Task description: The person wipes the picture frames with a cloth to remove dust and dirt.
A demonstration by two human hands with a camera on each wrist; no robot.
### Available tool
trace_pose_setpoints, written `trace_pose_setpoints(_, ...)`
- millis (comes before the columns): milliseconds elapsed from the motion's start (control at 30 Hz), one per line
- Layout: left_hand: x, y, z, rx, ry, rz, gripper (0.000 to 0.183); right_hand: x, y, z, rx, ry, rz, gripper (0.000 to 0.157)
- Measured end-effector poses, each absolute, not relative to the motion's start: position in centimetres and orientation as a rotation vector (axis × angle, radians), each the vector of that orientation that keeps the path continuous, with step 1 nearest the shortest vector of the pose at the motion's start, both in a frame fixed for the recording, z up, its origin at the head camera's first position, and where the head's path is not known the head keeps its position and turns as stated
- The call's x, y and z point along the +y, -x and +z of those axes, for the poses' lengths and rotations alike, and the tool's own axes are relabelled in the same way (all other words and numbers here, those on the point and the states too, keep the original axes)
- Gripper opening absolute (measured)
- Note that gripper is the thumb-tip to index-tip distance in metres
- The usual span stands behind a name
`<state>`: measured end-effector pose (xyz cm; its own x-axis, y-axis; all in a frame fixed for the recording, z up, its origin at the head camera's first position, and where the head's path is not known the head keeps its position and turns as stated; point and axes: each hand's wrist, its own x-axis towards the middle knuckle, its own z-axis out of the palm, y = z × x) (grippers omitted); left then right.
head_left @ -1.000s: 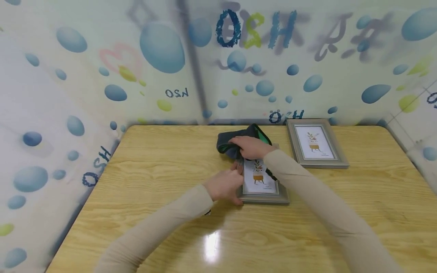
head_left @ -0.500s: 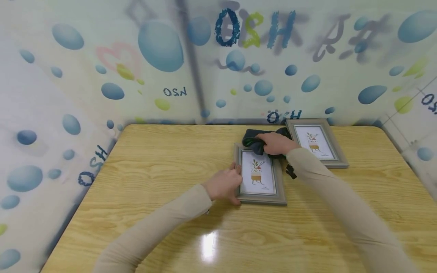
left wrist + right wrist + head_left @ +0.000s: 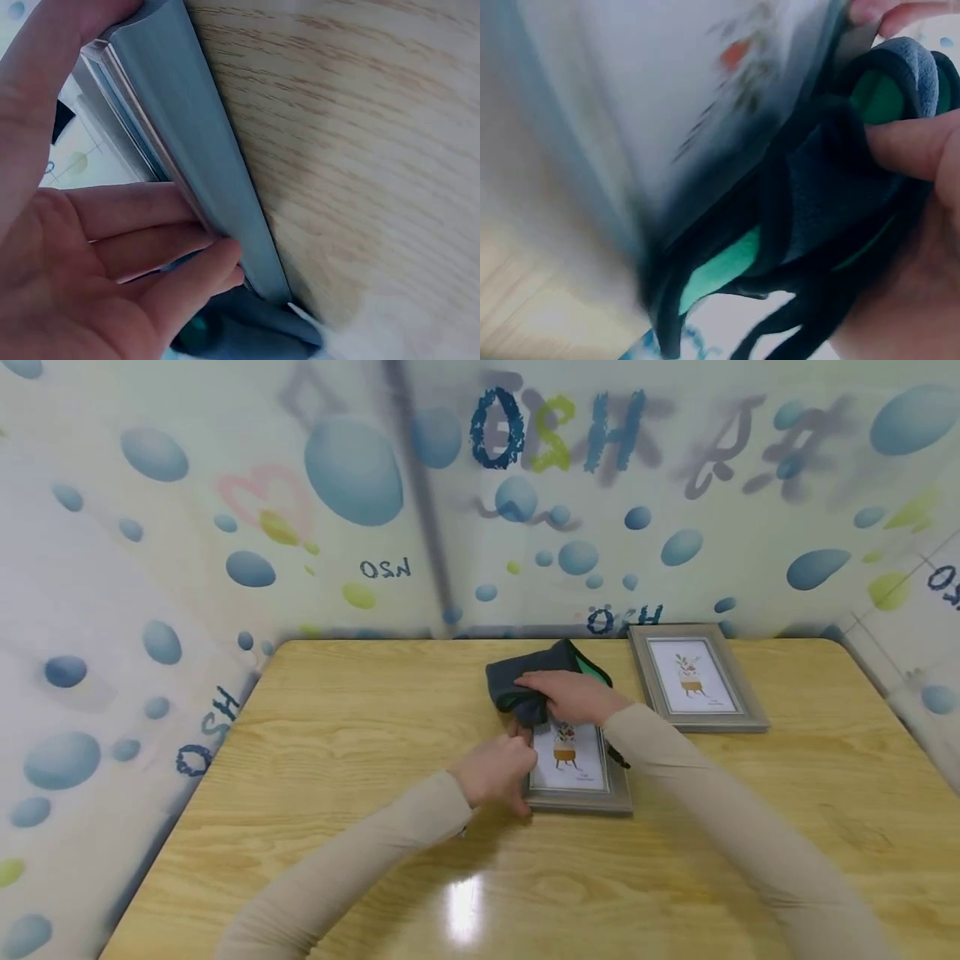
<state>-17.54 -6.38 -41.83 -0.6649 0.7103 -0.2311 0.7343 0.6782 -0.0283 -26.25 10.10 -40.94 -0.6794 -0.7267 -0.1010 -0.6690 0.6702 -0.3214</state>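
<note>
A grey picture frame (image 3: 581,802) lies face up on the wooden table, its print showing a potted plant. My left hand (image 3: 491,770) holds its left side, thumb at the near corner and fingers farther up; in the left wrist view the fingers (image 3: 202,277) press the frame's edge (image 3: 191,135). My right hand (image 3: 577,695) grips a folded dark blue cloth (image 3: 517,677) with green lining over the frame's far end, hiding its upper part. In the right wrist view the thumb (image 3: 915,146) presses into the bunched cloth (image 3: 832,195), which lies against the frame.
A second, similar picture frame (image 3: 750,723) lies at the back right of the wooden table (image 3: 360,718), near the wall. The patterned wall (image 3: 300,577) rises directly behind the table's far edge, with another wall along the left.
My right hand with the cloth first slid right along the frame's far end, then came back left. My left hand has stayed on the frame's left side.
</note>
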Motion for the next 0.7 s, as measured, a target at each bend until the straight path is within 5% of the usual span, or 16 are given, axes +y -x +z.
trace_pose_setpoints(300, -6.5, 17.1, -41.6, 2.687, -1.101, -0.184, 0.053, 15.9, 25.0, -40.6, 2.793, 0.89, -0.077, 0.047)
trace_pose_setpoints(700, -6.6, 17.6, -41.1, 2.655, -1.207, -0.225, 0.045, 9.9, 23.9, -40.9, 2.686, 1.136, -0.376, 0.045)
